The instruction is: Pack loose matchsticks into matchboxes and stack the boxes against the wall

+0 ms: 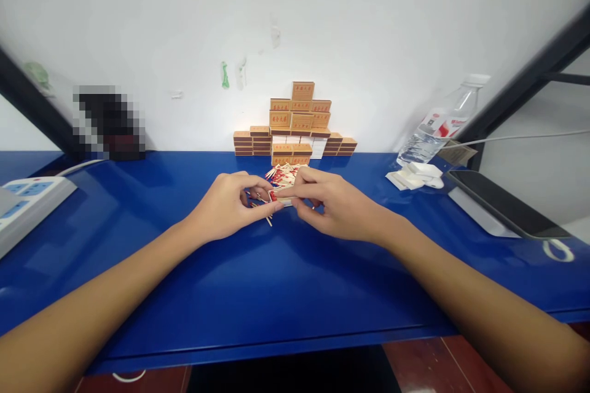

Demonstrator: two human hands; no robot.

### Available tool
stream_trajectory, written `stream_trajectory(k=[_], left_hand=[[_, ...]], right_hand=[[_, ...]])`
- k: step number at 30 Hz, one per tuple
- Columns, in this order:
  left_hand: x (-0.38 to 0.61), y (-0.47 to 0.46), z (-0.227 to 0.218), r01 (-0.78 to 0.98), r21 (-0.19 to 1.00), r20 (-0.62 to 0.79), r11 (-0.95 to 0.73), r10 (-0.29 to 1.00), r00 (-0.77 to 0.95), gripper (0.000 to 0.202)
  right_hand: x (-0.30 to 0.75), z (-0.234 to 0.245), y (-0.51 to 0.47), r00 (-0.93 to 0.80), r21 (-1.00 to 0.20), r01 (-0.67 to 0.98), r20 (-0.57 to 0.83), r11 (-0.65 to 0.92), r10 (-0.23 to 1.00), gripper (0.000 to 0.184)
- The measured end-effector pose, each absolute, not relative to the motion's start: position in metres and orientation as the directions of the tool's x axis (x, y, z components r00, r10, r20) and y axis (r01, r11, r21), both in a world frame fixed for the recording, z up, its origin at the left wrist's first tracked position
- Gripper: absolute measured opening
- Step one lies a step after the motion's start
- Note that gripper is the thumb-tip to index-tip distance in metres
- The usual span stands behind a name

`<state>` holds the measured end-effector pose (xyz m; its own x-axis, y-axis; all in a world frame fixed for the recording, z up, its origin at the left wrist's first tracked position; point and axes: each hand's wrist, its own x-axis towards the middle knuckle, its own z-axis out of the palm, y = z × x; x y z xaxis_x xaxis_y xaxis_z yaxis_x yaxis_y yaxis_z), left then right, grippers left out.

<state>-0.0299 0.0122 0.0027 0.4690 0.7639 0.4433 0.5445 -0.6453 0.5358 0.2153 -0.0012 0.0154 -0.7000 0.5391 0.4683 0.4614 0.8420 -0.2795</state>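
Observation:
My left hand (229, 204) and my right hand (332, 202) meet over the middle of the blue table (276, 282). Both are closed in a pinch on a small white matchbox tray (279, 197) holding red-tipped matches. A loose pile of red-tipped matches (284, 174) lies just behind the hands, and a few single matches lie under my left fingers. Behind the pile, against the white wall, stands a stack of orange-brown matchboxes (297, 126).
A white power strip (27, 201) sits at the left edge. On the right are white matchbox trays (415, 175), a tilted plastic water bottle (437, 126), a dark phone or tablet (502, 204) and a black metal frame (530, 83). A pixelated dark object (109, 121) stands back left.

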Motion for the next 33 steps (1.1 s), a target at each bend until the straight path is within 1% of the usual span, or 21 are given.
stream_trajectory(k=[2,5,7,9,10,12,14,16,19,21,22,24,25,26,27,29,33], left_hand=[[-0.031,0.013,0.003,0.566,0.494,0.465,-0.66,0.751,0.469,0.03],[-0.034,0.016,0.001,0.609,0.39,0.507,-0.691,0.713,0.484,0.031],[-0.037,0.018,0.0,0.631,0.32,0.523,-0.706,0.687,0.504,0.033],[-0.038,0.019,0.0,0.646,0.293,0.522,-0.704,0.684,0.509,0.033],[-0.038,0.019,0.001,0.649,0.31,0.512,-0.695,0.697,0.501,0.033],[-0.039,0.019,0.003,0.642,0.385,0.481,-0.663,0.738,0.474,0.031],[-0.039,0.019,0.006,0.631,0.443,0.454,-0.637,0.766,0.455,0.03],[-0.039,0.02,0.007,0.629,0.457,0.444,-0.63,0.774,0.452,0.029],[-0.041,0.021,0.007,0.643,0.437,0.445,-0.629,0.772,0.453,0.027],[-0.042,0.022,0.006,0.656,0.411,0.452,-0.632,0.767,0.456,0.028],[-0.042,0.022,0.005,0.661,0.4,0.454,-0.634,0.764,0.459,0.03],[-0.043,0.023,0.004,0.656,0.396,0.451,-0.643,0.758,0.471,0.031],[-0.044,0.023,0.003,0.648,0.398,0.455,-0.649,0.753,0.475,0.03],[-0.044,0.024,0.003,0.643,0.399,0.463,-0.654,0.749,0.474,0.03],[-0.045,0.024,0.003,0.641,0.396,0.472,-0.658,0.744,0.472,0.029],[-0.046,0.024,0.001,0.647,0.373,0.487,-0.665,0.734,0.474,0.03],[-0.045,0.022,-0.002,0.661,0.326,0.489,-0.676,0.719,0.494,0.03]], right_hand=[[0.217,0.017,0.001,-0.679,-0.282,0.469,0.491,0.837,0.546,0.033],[0.223,0.019,0.007,-0.619,-0.272,0.533,0.52,0.801,0.589,0.027],[0.228,0.019,0.013,-0.585,-0.251,0.602,0.507,0.758,0.633,0.021],[0.234,0.019,0.019,-0.564,-0.225,0.67,0.465,0.708,0.682,0.018],[0.236,0.018,0.023,-0.554,-0.216,0.701,0.437,0.68,0.709,0.017],[0.241,0.016,0.029,-0.531,-0.2,0.751,0.384,0.629,0.755,0.017],[0.244,0.015,0.034,-0.497,-0.184,0.791,0.362,0.583,0.789,0.018],[0.248,0.014,0.038,-0.453,-0.171,0.825,0.368,0.538,0.812,0.02],[0.258,0.016,0.045,-0.353,-0.179,0.88,0.375,0.44,0.857,0.021],[0.27,0.018,0.053,-0.233,-0.227,0.917,0.366,0.329,0.901,0.019],[0.278,0.019,0.059,-0.153,-0.27,0.927,0.363,0.261,0.919,0.018],[0.295,0.02,0.073,0.048,-0.416,0.902,0.366,0.118,0.929,0.018],[0.303,0.02,0.082,0.153,-0.504,0.862,0.358,0.052,0.921,0.021],[0.31,0.02,0.091,0.27,-0.603,0.797,0.322,-0.023,0.908,0.026],[0.315,0.019,0.1,0.335,-0.639,0.766,0.307,-0.068,0.891,0.032],[0.319,0.017,0.116,0.408,-0.678,0.726,0.287,-0.118,0.867,0.035],[0.305,0.015,0.141,0.424,-0.713,0.683,0.214,-0.156,0.88,0.034]])
